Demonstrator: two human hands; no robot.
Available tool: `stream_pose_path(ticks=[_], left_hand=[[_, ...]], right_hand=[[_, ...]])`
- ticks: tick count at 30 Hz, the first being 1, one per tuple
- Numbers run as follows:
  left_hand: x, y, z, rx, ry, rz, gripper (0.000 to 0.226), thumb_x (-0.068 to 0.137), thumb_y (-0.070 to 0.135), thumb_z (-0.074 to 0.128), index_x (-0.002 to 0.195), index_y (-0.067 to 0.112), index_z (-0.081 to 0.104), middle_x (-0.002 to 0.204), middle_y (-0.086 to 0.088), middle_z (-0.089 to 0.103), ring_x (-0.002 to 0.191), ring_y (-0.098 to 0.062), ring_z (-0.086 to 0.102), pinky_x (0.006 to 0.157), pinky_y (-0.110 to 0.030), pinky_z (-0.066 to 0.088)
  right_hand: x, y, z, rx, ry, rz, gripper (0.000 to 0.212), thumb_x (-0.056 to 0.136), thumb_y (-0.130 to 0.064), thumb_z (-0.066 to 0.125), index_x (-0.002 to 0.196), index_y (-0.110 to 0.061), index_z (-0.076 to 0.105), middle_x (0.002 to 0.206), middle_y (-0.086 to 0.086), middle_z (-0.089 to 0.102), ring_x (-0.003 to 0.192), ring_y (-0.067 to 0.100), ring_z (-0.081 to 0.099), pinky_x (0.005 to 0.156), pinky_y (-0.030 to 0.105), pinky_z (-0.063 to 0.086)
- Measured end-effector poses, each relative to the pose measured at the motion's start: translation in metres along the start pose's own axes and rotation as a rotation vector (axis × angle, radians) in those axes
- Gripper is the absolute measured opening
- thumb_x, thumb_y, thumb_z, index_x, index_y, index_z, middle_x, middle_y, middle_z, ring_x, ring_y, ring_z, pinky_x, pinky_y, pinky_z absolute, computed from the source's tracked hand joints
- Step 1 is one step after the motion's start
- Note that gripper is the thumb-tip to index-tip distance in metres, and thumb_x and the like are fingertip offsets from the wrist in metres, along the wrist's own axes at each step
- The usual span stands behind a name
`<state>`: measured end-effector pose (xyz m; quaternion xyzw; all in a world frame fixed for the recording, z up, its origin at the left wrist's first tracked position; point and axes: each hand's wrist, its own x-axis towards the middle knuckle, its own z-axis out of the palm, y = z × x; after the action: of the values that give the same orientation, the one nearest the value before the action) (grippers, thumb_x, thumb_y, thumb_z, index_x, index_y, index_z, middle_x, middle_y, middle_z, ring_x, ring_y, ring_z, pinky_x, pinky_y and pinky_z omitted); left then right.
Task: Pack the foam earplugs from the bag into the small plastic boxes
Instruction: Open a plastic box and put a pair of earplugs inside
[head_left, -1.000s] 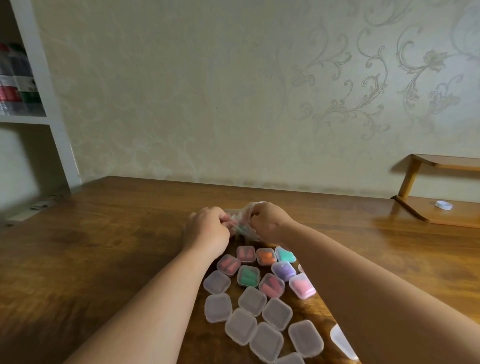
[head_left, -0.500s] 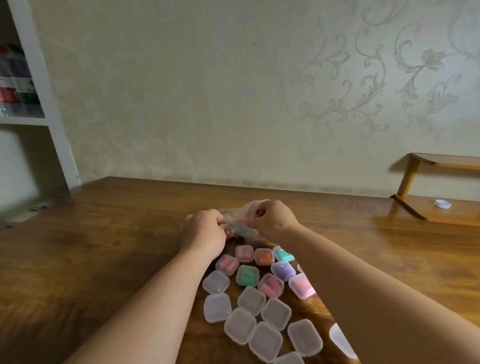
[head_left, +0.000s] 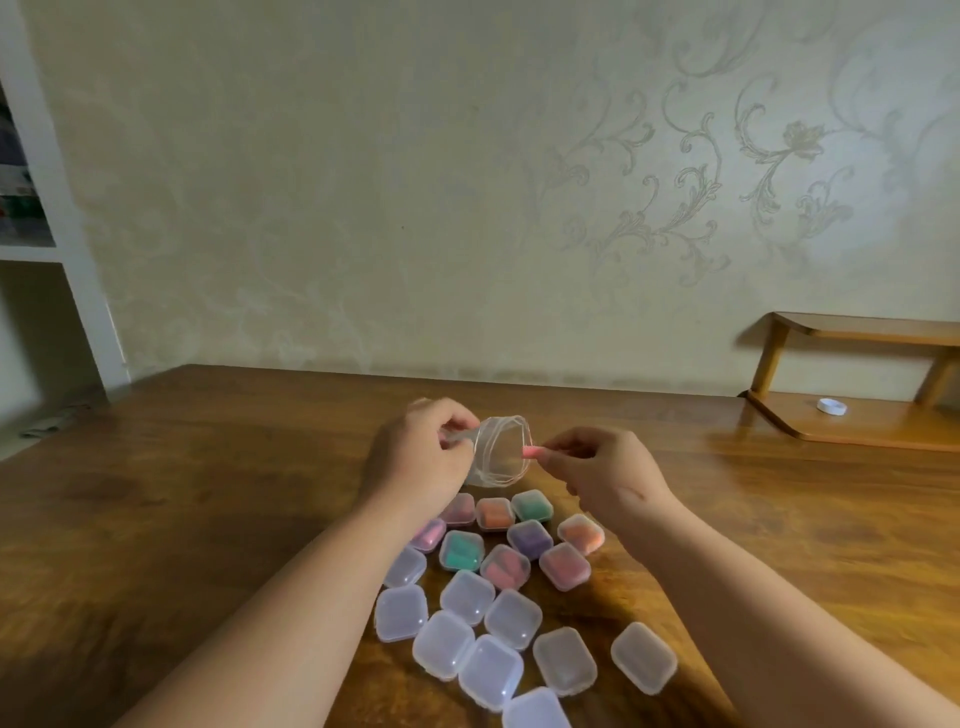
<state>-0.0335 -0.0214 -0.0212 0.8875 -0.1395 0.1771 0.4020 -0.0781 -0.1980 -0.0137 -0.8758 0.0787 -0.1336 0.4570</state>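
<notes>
Pink earplug now out of bag

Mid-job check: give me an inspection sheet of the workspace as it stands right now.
Surface: wooden table, glossy brown.
Job's things: clear bag held up, mouth open; pink earplug at its mouth; filled boxes holding coloured earplugs; empty boxes nearer the person.
Clutter: white cap on the low wooden shelf, far right.
Grippers: left hand grips the bag; right hand pinches the earplug.
Cables: nothing seen.
Surroundings: patterned wall; white shelving at left.
</notes>
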Motion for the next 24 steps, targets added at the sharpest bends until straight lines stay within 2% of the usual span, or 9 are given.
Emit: stream_pose_path(ticks=[5, 7, 9, 12, 15, 18, 21, 24], left_hand=[[-0.018, 0.026, 0.007, -0.220, -0.186, 0.003, 0.013, 0.092, 0.024, 0.070, 0.099, 0.034, 0.069, 0.095, 0.016, 0.069, 0.091, -0.004, 0.066, 0.074, -0.020, 0.056], [-0.022, 0.029, 0.009, -0.226, -0.194, -0.005, 0.008, 0.090, 0.028, 0.073, 0.095, 0.033, 0.069, 0.091, 0.016, 0.069, 0.086, -0.002, 0.065, 0.063, -0.009, 0.051], [-0.026, 0.030, 0.010, -0.205, -0.197, -0.020, 0.006, 0.089, 0.030, 0.074, 0.092, 0.032, 0.069, 0.088, 0.017, 0.068, 0.083, 0.000, 0.063, 0.057, -0.005, 0.046], [-0.024, 0.029, 0.011, -0.225, -0.203, -0.049, 0.009, 0.088, 0.026, 0.075, 0.090, 0.031, 0.068, 0.091, 0.015, 0.069, 0.087, -0.005, 0.065, 0.069, -0.017, 0.054], [-0.021, 0.027, 0.010, -0.242, -0.210, -0.055, 0.014, 0.086, 0.020, 0.077, 0.089, 0.030, 0.067, 0.092, 0.011, 0.070, 0.089, -0.007, 0.067, 0.080, -0.032, 0.060], [-0.020, 0.026, 0.010, -0.227, -0.221, -0.048, 0.018, 0.085, 0.015, 0.077, 0.092, 0.028, 0.066, 0.094, 0.008, 0.071, 0.089, -0.010, 0.068, 0.081, -0.035, 0.061], [-0.020, 0.026, 0.009, -0.213, -0.232, -0.035, 0.019, 0.085, 0.013, 0.077, 0.094, 0.025, 0.065, 0.092, 0.005, 0.071, 0.086, -0.011, 0.068, 0.080, -0.034, 0.061], [-0.021, 0.027, 0.010, -0.214, -0.249, -0.024, 0.020, 0.084, 0.014, 0.078, 0.095, 0.024, 0.064, 0.090, 0.005, 0.070, 0.084, -0.012, 0.067, 0.080, -0.035, 0.061]], right_hand=[[-0.013, 0.002, -0.007, 0.126, -0.008, -0.046, 0.007, 0.088, -0.029, 0.068, 0.093, -0.024, 0.070, 0.079, -0.002, 0.069, 0.064, 0.010, 0.060, 0.055, 0.019, 0.050], [-0.018, 0.005, -0.008, 0.115, -0.016, -0.063, 0.004, 0.089, -0.028, 0.068, 0.093, -0.026, 0.069, 0.079, -0.004, 0.068, 0.064, 0.008, 0.059, 0.054, 0.018, 0.047], [-0.023, 0.008, -0.009, 0.097, -0.037, -0.084, 0.006, 0.089, -0.027, 0.068, 0.095, -0.025, 0.068, 0.081, -0.005, 0.067, 0.066, 0.008, 0.059, 0.055, 0.015, 0.045], [-0.022, 0.011, -0.013, 0.129, 0.009, -0.087, 0.015, 0.085, -0.024, 0.073, 0.097, -0.024, 0.064, 0.084, -0.004, 0.069, 0.068, 0.010, 0.064, 0.056, 0.017, 0.051], [-0.019, 0.013, -0.012, 0.206, 0.078, -0.043, 0.008, 0.086, -0.019, 0.072, 0.090, -0.021, 0.066, 0.083, -0.001, 0.071, 0.073, 0.012, 0.068, 0.067, 0.027, 0.061], [-0.019, 0.014, -0.007, 0.323, 0.076, 0.002, 0.011, 0.089, -0.011, 0.067, 0.089, -0.022, 0.070, 0.087, 0.000, 0.072, 0.080, 0.014, 0.070, 0.075, 0.030, 0.061], [-0.021, 0.012, -0.007, 0.411, 0.100, 0.006, 0.009, 0.089, -0.013, 0.067, 0.090, -0.022, 0.069, 0.086, -0.001, 0.072, 0.080, 0.016, 0.069, 0.069, 0.025, 0.060], [-0.024, 0.011, -0.006, 0.398, 0.080, -0.002, 0.008, 0.090, -0.014, 0.067, 0.089, -0.022, 0.069, 0.085, -0.002, 0.071, 0.080, 0.014, 0.068, 0.067, 0.024, 0.057]])
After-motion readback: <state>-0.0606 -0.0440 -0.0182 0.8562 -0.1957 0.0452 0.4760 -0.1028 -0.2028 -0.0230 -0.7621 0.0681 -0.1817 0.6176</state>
